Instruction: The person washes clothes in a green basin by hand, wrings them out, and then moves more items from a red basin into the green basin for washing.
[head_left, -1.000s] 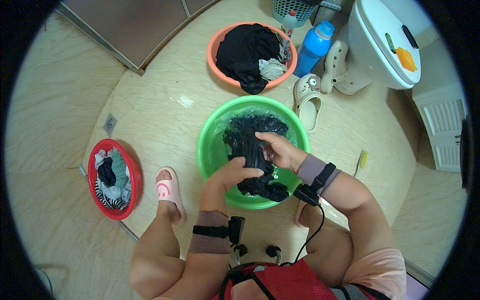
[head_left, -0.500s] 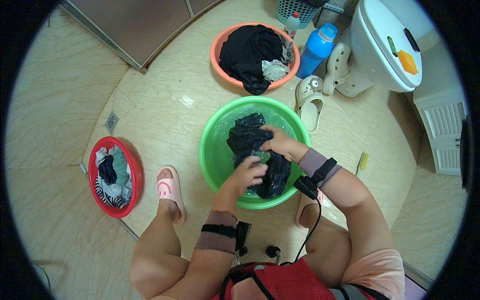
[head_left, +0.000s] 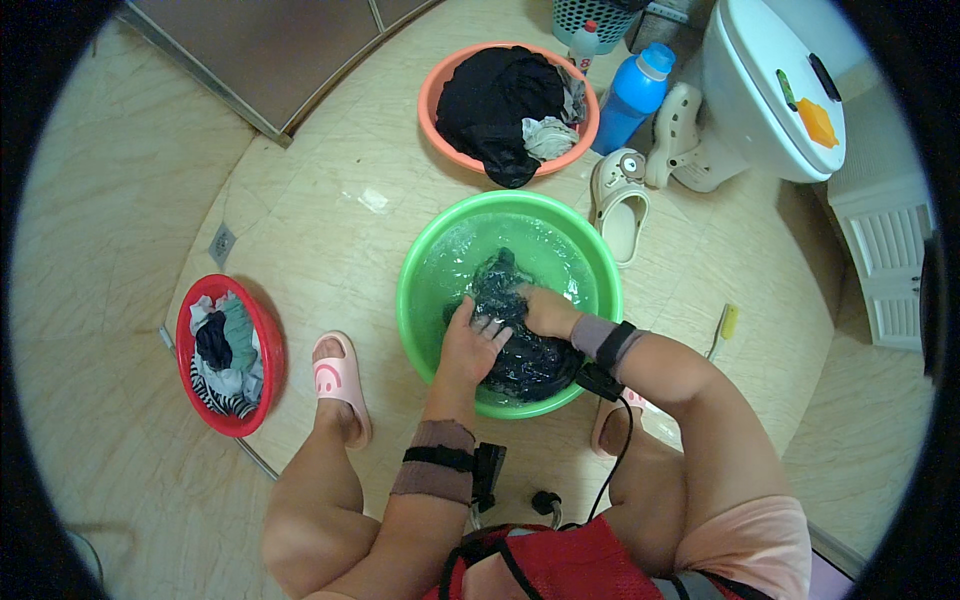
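Both hands are clenched on the dark wet garment (head_left: 515, 340) bunched in the near half of the green basin (head_left: 420, 290): the left hand (head_left: 470, 345) grips its near-left fold, the right hand (head_left: 545, 310) presses down on the cloth just beyond and to the right. The 2 grips sit close to the basin's near rim, so a hard push toward the body could, I judge, tip the basin or slop soapy water over that edge onto the tiled floor (head_left: 300, 220). Just left of the grip stands a foot in a pink slipper (head_left: 340, 385), and wet tile there could turn slippery. Wrist-band cables hang near the water too.
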